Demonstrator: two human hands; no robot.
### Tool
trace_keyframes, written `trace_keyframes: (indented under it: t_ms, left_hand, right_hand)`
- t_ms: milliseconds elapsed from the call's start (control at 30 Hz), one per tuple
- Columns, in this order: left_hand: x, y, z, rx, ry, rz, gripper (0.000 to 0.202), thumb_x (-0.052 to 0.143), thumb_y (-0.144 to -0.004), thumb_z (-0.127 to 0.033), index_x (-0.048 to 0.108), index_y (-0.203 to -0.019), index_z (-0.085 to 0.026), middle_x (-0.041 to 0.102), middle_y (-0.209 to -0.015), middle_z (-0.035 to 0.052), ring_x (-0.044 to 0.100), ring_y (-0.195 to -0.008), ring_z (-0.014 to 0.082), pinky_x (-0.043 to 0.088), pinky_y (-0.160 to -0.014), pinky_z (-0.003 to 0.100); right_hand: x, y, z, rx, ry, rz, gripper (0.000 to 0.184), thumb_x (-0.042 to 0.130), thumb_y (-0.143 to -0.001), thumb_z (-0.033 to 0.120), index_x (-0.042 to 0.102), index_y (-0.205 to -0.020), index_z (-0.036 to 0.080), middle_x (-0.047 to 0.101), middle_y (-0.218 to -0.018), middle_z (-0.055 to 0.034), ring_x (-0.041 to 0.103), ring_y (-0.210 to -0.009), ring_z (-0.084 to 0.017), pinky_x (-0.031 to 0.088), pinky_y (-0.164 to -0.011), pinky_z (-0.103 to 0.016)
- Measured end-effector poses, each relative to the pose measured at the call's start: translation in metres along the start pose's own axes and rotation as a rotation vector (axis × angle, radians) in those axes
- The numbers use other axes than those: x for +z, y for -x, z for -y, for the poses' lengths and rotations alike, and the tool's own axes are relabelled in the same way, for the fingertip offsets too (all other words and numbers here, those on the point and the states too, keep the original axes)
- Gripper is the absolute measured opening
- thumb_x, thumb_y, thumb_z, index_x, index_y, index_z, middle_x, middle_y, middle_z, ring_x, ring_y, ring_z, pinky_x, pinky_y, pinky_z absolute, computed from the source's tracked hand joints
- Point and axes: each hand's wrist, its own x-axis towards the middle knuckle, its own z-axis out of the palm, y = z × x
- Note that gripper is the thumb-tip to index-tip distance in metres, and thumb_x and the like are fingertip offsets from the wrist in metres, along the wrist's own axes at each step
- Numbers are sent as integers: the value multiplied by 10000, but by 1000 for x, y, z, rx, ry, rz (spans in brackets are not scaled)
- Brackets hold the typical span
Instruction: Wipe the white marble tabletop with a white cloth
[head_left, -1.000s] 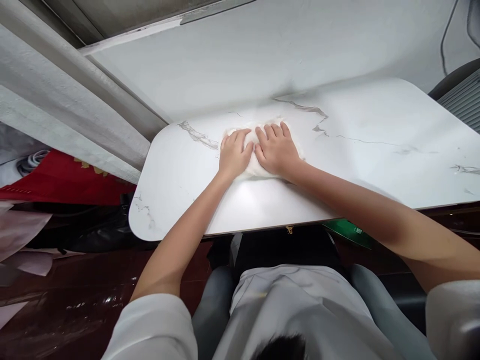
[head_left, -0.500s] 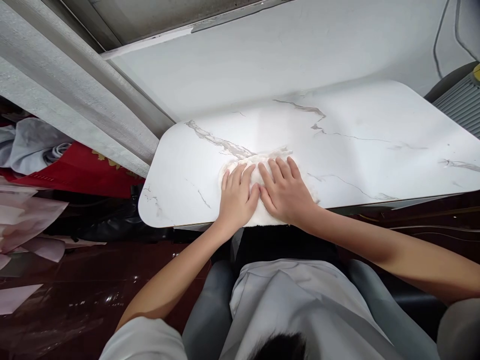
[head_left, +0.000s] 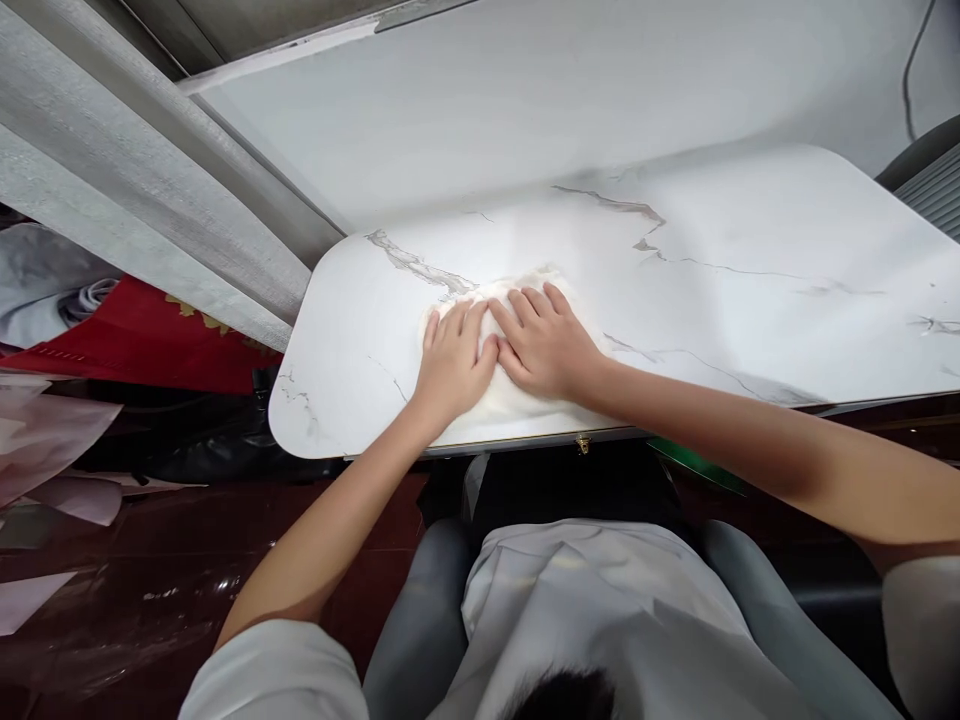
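Observation:
A white cloth lies bunched on the white marble table, near its front edge. My left hand presses flat on the cloth's left part, fingers stretched forward and slightly apart. My right hand lies flat beside it on the cloth's right part, fingers spread and pointing to the far left. The thumbs of both hands touch. Most of the cloth is hidden under my palms.
A grey wall runs behind the table. To the left lie a red cloth, grey fabric and pale sheets on a dark glossy floor. A grey chair back shows at the far right. My grey chair arms sit below the table edge.
Both hands slid the cloth from the table's middle toward the front edge, then a little back away from it. The hands stay flat on the cloth throughout.

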Motion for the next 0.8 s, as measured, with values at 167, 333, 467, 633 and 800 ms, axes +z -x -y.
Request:
trace_keyframes:
  t_ms: [167,333,467,633,800]
  left_hand:
    - [3,-41,31,-65,48,-95,403,387,-940,-219,504,-1326,-223,570,-1391,88,454,-1370,248,159,-1245,516]
    - [7,-82,63,-60,111,-152,372,431,-917,-220,556,-1267,-226,598,-1347,88,478,-1342,263,191,-1234,501]
    - [8,-116,84,-38,162,-184,340,462,-895,-198,590,-1208,-236,626,-1295,75,508,-1304,269,218,-1218,487]
    - [5,-150,103,-41,207,-185,334,481,-878,-190,614,-1183,-219,645,-1220,81,545,-1246,298,322,-1151,476]
    - [5,-174,117,-44,253,-196,320,498,-883,-208,621,-1178,-222,642,-1232,74,535,-1263,298,321,-1149,452]
  right_hand:
    - [20,-54,-17,-44,-55,-26,464,296,-983,265,521,-1346,83,577,-1204,-174,492,-1106,-312,291,-1040,-482]
    - [40,-96,-31,-28,-98,-86,435,294,-982,255,545,-1298,91,593,-1156,-166,500,-1110,-311,294,-1035,-493]
    - [54,-126,-39,24,-104,-138,427,262,-1005,284,543,-1267,98,598,-1136,-161,511,-1102,-317,288,-1036,-524]
    - [58,-155,-44,93,-94,-104,418,260,-1008,251,517,-1297,92,590,-1171,-157,503,-1119,-300,273,-1051,-506]
    - [57,-177,-49,134,-100,-96,408,305,-1003,217,538,-1305,69,595,-1194,-152,504,-1107,-259,279,-1060,-430]
